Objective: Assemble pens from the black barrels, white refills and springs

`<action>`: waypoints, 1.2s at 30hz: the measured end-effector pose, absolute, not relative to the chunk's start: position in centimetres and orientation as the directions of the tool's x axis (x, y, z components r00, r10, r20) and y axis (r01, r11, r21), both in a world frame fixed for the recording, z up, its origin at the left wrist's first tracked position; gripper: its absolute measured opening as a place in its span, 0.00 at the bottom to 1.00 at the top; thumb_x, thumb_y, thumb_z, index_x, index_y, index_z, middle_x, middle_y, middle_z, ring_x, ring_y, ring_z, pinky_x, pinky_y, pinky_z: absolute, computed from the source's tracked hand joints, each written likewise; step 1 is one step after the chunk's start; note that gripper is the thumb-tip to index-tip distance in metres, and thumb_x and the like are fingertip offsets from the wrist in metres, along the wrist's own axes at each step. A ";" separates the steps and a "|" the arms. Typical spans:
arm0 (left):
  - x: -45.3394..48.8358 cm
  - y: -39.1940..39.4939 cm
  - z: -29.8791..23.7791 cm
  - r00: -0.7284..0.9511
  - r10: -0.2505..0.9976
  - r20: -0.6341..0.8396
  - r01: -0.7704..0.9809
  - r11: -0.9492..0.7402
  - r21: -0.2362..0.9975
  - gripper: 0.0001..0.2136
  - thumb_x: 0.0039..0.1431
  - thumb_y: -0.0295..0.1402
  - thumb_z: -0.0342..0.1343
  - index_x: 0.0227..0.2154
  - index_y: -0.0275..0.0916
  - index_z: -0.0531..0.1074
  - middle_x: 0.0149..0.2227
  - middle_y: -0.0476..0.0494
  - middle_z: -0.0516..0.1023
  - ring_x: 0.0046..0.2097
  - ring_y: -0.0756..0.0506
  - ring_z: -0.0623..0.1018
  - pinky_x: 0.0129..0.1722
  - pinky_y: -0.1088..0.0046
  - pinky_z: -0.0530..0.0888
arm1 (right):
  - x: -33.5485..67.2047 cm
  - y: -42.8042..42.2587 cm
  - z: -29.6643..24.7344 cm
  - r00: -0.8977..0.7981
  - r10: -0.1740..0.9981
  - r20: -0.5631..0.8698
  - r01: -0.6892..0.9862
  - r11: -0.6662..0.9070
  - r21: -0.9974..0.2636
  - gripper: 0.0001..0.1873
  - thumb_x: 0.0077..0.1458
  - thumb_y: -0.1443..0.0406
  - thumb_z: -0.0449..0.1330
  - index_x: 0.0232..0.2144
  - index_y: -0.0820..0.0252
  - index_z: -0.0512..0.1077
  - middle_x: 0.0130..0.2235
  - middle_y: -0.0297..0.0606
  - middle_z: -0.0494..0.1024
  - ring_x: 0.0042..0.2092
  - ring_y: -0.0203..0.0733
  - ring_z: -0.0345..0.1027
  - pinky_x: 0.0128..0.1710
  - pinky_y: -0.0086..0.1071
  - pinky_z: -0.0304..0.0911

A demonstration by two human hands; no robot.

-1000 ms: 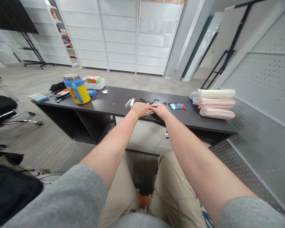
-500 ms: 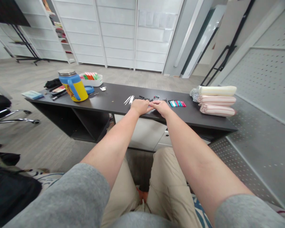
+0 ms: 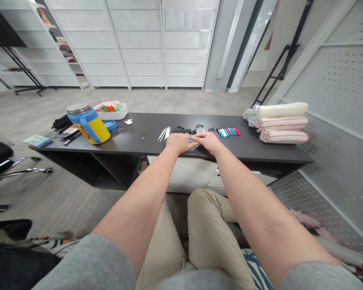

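Both my hands rest together on the dark table (image 3: 139,141) near its front edge. My left hand (image 3: 179,142) is curled, and my right hand (image 3: 208,141) is curled too, with their fingertips meeting over something small that I cannot make out. Just beyond my hands lie white sticks (image 3: 164,133), a row of small black pieces (image 3: 184,130), small metal parts (image 3: 200,127) and a row of coloured pens (image 3: 228,131).
A yellow and blue jug (image 3: 87,123) stands at the table's left, with a white tray of coloured items (image 3: 112,110) behind it and a blue pad (image 3: 38,140) at the corner. Folded towels (image 3: 280,122) are stacked at the right. An office chair (image 3: 0,161) stands on the left.
The view has shifted, so the table appears lower and wider. My hands stay together at the same spot on the table.
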State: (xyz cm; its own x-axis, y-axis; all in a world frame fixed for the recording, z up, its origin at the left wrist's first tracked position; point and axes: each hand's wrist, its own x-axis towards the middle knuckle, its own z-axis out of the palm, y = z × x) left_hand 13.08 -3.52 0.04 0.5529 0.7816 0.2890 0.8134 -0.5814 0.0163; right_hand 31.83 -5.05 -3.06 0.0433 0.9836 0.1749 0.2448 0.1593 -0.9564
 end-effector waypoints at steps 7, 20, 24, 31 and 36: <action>12.3 -3.2 -0.2 0.589 0.756 0.284 0.787 -0.617 0.008 0.36 0.66 0.64 0.44 0.47 0.34 0.78 0.39 0.30 0.84 0.44 0.32 0.84 0.43 0.61 0.75 | 31.9 -5.2 -3.3 0.036 0.986 0.164 0.228 0.152 -0.962 0.21 0.44 0.50 0.75 0.36 0.58 0.86 0.36 0.41 0.86 0.36 0.45 0.77 0.41 0.37 0.71; 9.5 -2.5 0.4 0.523 0.833 0.183 0.849 -0.528 -0.020 0.33 0.72 0.58 0.37 0.47 0.35 0.78 0.40 0.29 0.84 0.44 0.34 0.84 0.41 0.64 0.74 | 32.1 -5.3 -3.4 0.230 0.958 0.172 0.152 0.139 -0.979 0.27 0.45 0.43 0.72 0.35 0.60 0.85 0.28 0.38 0.81 0.29 0.40 0.70 0.33 0.35 0.69; 5.0 -1.7 0.6 0.361 0.921 0.149 0.933 -0.355 -0.064 0.33 0.71 0.60 0.38 0.46 0.38 0.79 0.41 0.30 0.84 0.45 0.34 0.84 0.41 0.64 0.73 | 32.6 -5.1 -3.9 0.315 0.934 0.169 0.099 0.145 -0.984 0.31 0.47 0.41 0.70 0.38 0.60 0.83 0.30 0.38 0.80 0.28 0.38 0.68 0.30 0.33 0.67; 1.7 -0.8 0.2 0.366 0.915 0.172 0.930 -0.352 -0.105 0.33 0.71 0.60 0.37 0.43 0.39 0.80 0.39 0.32 0.84 0.43 0.33 0.84 0.40 0.63 0.73 | 32.2 -5.2 -3.7 0.353 0.912 0.207 0.139 0.167 -0.976 0.30 0.54 0.41 0.66 0.43 0.60 0.82 0.29 0.35 0.76 0.25 0.35 0.59 0.24 0.31 0.56; 1.9 -0.7 0.4 0.402 0.907 0.122 0.914 -0.391 -0.104 0.35 0.71 0.61 0.35 0.42 0.39 0.80 0.39 0.31 0.84 0.43 0.34 0.84 0.42 0.62 0.73 | 31.9 -5.2 -3.5 0.337 0.908 0.247 0.219 0.179 -0.959 0.29 0.60 0.46 0.60 0.53 0.59 0.79 0.34 0.39 0.80 0.28 0.39 0.65 0.28 0.33 0.61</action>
